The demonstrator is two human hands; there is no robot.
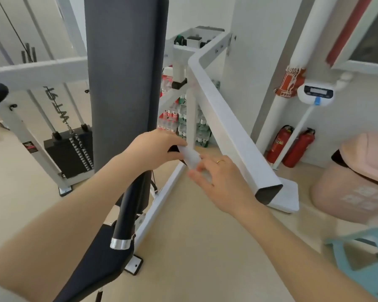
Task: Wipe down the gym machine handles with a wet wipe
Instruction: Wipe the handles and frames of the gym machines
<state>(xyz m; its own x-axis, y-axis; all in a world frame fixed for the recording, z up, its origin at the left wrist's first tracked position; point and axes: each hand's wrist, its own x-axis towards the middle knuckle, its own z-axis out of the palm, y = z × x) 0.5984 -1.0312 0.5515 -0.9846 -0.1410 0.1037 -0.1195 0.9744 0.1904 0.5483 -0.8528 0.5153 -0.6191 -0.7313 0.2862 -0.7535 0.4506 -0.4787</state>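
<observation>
**Wipe held between both hands beside the machine frame**

The left hand (155, 147) pinches the upper end of the white wet wipe (191, 156), grip clamped on it; the right hand (218, 179) has its fingers closed loosely round the lower end, a ring on one finger; the wipe runs between the two grips, just in front of the grey upright pad (124, 68) and beside the white frame bar (229, 136); blur hides its folds.

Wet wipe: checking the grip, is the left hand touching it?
Touching. The head view shows the left hand pinching the top of the wet wipe.
</observation>
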